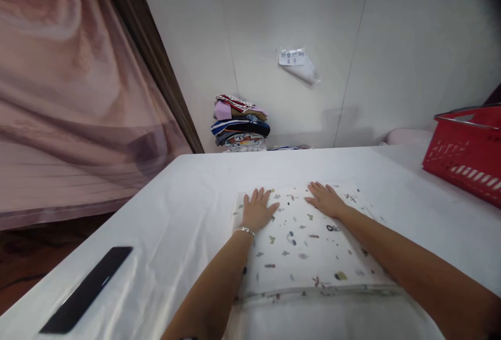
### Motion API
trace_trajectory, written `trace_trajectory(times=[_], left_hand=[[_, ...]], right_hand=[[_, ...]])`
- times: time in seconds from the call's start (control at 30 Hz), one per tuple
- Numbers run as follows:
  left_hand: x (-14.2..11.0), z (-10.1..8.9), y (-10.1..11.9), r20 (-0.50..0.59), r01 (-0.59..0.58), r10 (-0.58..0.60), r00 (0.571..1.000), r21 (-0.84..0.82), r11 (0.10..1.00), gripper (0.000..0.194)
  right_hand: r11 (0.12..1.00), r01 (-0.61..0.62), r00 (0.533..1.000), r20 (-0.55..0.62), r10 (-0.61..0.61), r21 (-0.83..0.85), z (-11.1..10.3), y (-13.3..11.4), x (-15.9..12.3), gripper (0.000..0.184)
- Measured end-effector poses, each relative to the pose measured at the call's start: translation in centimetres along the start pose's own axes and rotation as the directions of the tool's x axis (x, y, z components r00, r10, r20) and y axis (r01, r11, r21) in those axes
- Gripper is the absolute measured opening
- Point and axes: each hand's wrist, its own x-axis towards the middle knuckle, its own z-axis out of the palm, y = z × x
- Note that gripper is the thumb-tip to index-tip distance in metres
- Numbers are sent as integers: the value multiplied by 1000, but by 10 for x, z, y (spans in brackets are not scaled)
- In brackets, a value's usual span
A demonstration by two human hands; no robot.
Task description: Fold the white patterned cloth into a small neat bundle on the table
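Note:
A white cloth [301, 246] printed with small figures lies folded flat in front of me, its layered fold showing along the near edge. My left hand [259, 209] rests palm down near its far left corner, fingers spread, a bracelet [246, 231] on the wrist. Toward the far right part of the same cloth, my right hand [325, 200] also presses flat with the fingers apart. Neither hand grips anything.
The cloth lies on a white-covered table [172, 199]. A dark flat object [88, 288] is at the left, a red basket [465, 147] at the right. Beyond the far edge stand stacked folded fabrics [240, 126]. A pink curtain [78, 95] hangs left; a labelled bag [299, 63] is on the wall.

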Motion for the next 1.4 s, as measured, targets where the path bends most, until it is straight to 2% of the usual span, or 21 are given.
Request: trace_trajectory(times=[0.17, 0.33, 0.4, 0.47, 0.53, 0.57, 0.67, 0.73, 0.83, 1.0, 1.13, 1.23, 1.3, 1.4], left_hand=[[-1, -2, 3, -47, 1, 0, 999, 31, 1000, 67], [0, -2, 2, -51, -4, 5, 999, 34, 999, 67], [0, -2, 2, -56, -6, 8, 998, 37, 999, 67], [0, -3, 2, -54, -7, 9, 998, 37, 999, 67], [-1, -4, 3, -49, -8, 9, 999, 29, 1000, 67], [-1, -5, 4, -44, -8, 9, 999, 23, 1000, 67], [-1, -6, 5, -30, -5, 5, 1000, 13, 1000, 67], [-2, -7, 5, -11, -3, 3, 1000, 11, 1000, 68], [-3, -6, 5, 19, -1, 1, 1000, 6, 1000, 71], [1, -10, 6, 56, 15, -12, 998, -55, 998, 73], [4, -26, 5, 72, 135, -122, 990, -205, 970, 72], [-11, -36, 4, 17, 153, -154, 988, -251, 956, 68], [-32, -38, 4, -6, 100, -103, 995, -207, 973, 66], [-70, -32, 6, 25, 35, -32, 999, -117, 993, 65]], right_hand=[[999, -30, 999, -29, 30, -10, -6, 1, 2, 74], [996, -78, 997, 34, 76, 46, -12, 7, 4, 70], [993, -99, 995, -20, 100, 69, -18, 18, 1, 68], [989, -127, 980, -143, 137, 71, -24, 38, -9, 65], [974, -199, 945, -242, 220, 110, -27, 64, -25, 63], [954, -253, 925, -247, 288, 162, -28, 77, -34, 64], [836, -425, 859, -135, 493, 346, -25, 111, -69, 67], [779, -461, 841, -71, 537, 426, -21, 124, -93, 67], [761, -464, 838, -54, 543, 454, -15, 127, -126, 68], [755, -513, 834, 30, 550, 409, -10, 118, -169, 75], [767, -519, 840, 61, 539, 377, -7, 115, -191, 70], [760, -510, 847, 78, 527, 404, -5, 119, -198, 64], [748, -501, 850, 87, 519, 434, -1, 125, -197, 61], [733, -488, 845, 45, 533, 474, 5, 133, -190, 58]])
